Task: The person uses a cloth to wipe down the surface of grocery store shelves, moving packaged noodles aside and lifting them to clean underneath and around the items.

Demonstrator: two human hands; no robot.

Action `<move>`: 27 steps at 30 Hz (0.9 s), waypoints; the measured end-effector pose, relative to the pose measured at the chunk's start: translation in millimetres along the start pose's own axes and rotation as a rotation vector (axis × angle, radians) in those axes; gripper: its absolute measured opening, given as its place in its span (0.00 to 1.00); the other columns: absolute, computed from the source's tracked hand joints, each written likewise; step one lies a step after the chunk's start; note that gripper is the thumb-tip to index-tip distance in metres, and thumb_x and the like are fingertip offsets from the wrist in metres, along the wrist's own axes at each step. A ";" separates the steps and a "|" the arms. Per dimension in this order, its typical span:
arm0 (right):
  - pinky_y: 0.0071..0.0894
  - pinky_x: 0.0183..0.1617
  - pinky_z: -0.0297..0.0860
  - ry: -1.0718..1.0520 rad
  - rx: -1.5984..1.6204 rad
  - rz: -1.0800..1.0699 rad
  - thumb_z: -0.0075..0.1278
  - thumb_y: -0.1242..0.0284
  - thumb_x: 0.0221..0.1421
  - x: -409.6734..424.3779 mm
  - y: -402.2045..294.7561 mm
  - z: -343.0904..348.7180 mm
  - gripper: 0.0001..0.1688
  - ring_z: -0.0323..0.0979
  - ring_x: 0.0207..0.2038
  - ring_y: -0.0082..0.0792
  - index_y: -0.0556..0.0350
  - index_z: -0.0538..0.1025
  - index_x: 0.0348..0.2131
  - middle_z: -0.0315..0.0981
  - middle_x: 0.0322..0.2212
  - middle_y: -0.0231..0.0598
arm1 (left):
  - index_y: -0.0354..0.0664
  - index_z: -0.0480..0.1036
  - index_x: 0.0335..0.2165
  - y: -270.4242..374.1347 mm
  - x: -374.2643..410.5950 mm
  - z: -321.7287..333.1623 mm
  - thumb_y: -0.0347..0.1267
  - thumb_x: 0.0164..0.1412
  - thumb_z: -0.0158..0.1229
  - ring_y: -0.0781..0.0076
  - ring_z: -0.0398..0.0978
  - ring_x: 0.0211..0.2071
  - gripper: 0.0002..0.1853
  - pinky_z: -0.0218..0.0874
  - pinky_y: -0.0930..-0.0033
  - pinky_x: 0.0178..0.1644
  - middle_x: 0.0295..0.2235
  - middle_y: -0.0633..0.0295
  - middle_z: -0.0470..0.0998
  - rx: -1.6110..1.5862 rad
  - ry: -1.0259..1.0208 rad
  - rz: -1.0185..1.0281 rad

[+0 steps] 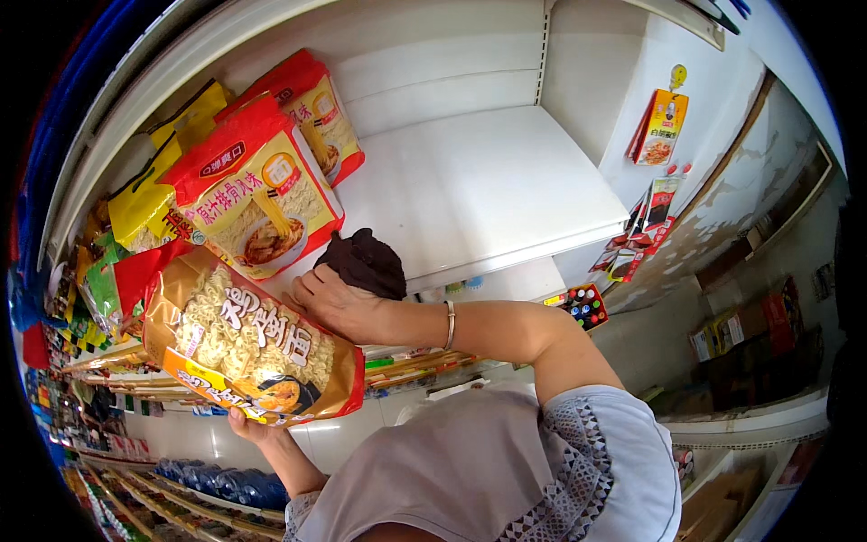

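Note:
My left hand supports a large clear-and-gold bag of dried noodles from below, with most of its fingers hidden behind the pack. My right hand grips a crumpled dark brown cloth at the front edge of a white metal shelf. The fingers of that hand also lie close against the bag's upper edge; whether they press on it I cannot tell. Just beyond stands a red and yellow noodle pack, leaning on the shelf, with a similar pack behind it.
Yellow noodle bags crowd the shelf's left side. Seasoning sachets hang on the right wall. A box of bottles sits below the shelf's right end. Blue-tinted water bottles stand at lower left, near racks of goods.

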State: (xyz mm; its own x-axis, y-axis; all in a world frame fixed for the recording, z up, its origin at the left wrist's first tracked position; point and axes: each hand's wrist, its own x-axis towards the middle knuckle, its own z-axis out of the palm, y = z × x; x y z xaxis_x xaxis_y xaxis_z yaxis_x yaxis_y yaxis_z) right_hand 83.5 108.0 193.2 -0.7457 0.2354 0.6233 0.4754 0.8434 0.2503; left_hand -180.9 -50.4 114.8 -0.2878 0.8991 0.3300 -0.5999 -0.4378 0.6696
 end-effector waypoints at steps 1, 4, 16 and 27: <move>0.41 0.45 0.58 0.075 0.069 0.012 0.46 0.68 0.45 0.5 -0.6 4.1 0.17 0.65 0.38 0.38 0.59 0.73 0.35 0.68 0.33 0.40 | 0.42 0.57 0.57 -0.6 -1.4 1.9 0.44 0.48 0.56 0.54 0.69 0.48 0.39 0.63 0.49 0.51 0.50 0.53 0.67 0.002 0.014 0.012; 0.43 0.46 0.60 -0.074 0.469 0.090 0.47 0.73 0.45 -6.1 24.4 -4.5 0.14 0.66 0.40 0.41 0.60 0.70 0.35 0.70 0.29 0.43 | 0.43 0.56 0.57 -4.8 -4.5 4.4 0.45 0.47 0.57 0.56 0.69 0.48 0.39 0.64 0.50 0.51 0.50 0.54 0.67 0.006 0.083 0.064; 0.79 0.56 0.45 -0.186 0.368 0.239 0.54 0.60 0.43 -46.1 69.7 -44.7 0.17 0.52 0.58 0.53 0.43 0.81 0.34 0.64 0.49 0.42 | 0.43 0.57 0.56 -18.0 -8.7 46.5 0.46 0.46 0.58 0.56 0.66 0.50 0.40 0.61 0.51 0.53 0.50 0.54 0.66 -0.023 0.125 0.085; 0.51 0.42 0.68 -0.300 -0.220 0.861 0.44 0.63 0.48 -226.5 317.7 -85.7 0.15 0.69 0.41 0.49 0.47 0.79 0.32 0.71 0.36 0.45 | 0.39 0.58 0.55 -0.6 -33.2 19.2 0.43 0.46 0.59 0.57 0.72 0.45 0.39 0.67 0.54 0.49 0.48 0.51 0.70 -0.031 0.259 0.180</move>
State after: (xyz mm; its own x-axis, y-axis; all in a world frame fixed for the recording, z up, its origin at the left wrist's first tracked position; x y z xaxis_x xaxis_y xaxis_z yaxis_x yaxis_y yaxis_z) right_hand 443.5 281.2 195.1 -0.1705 0.8766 0.4501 0.9745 0.2176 -0.0548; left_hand -156.7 -80.1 116.2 -0.5698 0.7803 0.2578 -0.5435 -0.5931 0.5940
